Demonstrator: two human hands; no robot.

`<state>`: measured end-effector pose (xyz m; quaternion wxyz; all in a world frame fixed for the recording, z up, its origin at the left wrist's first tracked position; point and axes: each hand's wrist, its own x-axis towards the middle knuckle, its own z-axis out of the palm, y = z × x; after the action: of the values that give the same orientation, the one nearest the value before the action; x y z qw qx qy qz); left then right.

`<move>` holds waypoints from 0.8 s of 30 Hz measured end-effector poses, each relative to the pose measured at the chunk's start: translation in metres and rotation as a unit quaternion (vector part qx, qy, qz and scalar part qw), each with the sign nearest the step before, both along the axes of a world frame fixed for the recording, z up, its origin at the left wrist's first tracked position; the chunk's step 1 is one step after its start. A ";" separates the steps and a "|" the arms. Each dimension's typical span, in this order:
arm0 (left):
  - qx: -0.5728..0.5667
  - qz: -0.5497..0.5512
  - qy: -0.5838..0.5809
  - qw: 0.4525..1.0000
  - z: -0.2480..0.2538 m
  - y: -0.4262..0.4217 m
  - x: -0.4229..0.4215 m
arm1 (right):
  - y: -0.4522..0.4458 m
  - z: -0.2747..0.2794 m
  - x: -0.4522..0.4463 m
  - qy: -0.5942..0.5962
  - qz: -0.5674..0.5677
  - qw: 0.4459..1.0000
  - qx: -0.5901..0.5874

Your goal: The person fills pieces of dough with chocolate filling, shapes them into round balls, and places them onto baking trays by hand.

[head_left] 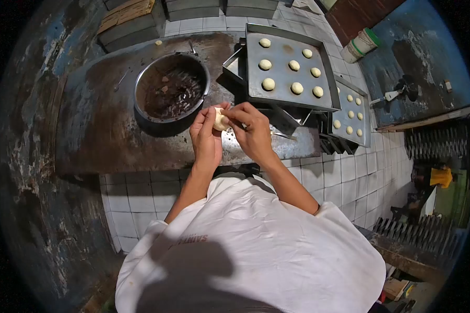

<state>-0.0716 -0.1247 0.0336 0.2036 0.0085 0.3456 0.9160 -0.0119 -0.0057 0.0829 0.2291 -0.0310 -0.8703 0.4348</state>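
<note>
A pale piece of dough [220, 120] is held between my two hands above the table's front part. My left hand [207, 133] cups it from the left, fingers curled around its side. On the other side, my right hand [250, 129] has its thumb and fingertips pressed together at the dough's edge. Just beyond my left hand sits a round metal bowl [206, 94] with dark brown filling [169, 91] inside. To the right, a metal tray [284, 39] bears several round dough balls [294, 65], spaced apart.
Under the tray lie more stacked trays, and a second tray [352, 136] with several dough balls stands lower at the right. A dark worn table [99, 115] carries the bowl. A white bucket with a green lid [361, 46] stands at the upper right.
</note>
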 end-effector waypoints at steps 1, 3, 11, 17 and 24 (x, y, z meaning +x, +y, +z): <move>0.004 -0.013 0.022 1.000 0.001 -0.001 -0.001 | -0.001 0.001 -0.002 0.004 -0.037 0.997 0.061; 0.007 -0.023 0.056 0.998 0.013 -0.002 -0.001 | -0.002 -0.003 -0.011 0.046 -0.059 0.996 0.053; -0.032 -0.004 -0.012 0.999 0.009 -0.013 0.004 | -0.009 -0.010 -0.013 -0.042 -0.029 0.972 -0.231; -0.048 0.015 -0.055 0.997 0.002 -0.013 0.001 | -0.018 -0.015 -0.005 0.017 -0.023 0.998 -0.062; -0.004 -0.018 0.065 0.998 0.003 0.026 0.008 | 0.023 -0.016 -0.013 -0.050 -0.043 0.953 -0.296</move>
<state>-0.0635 -0.0989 0.0368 0.1970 0.0729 0.3610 0.9086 -0.0246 0.0169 0.0670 0.1842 -0.1562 -0.7107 0.6608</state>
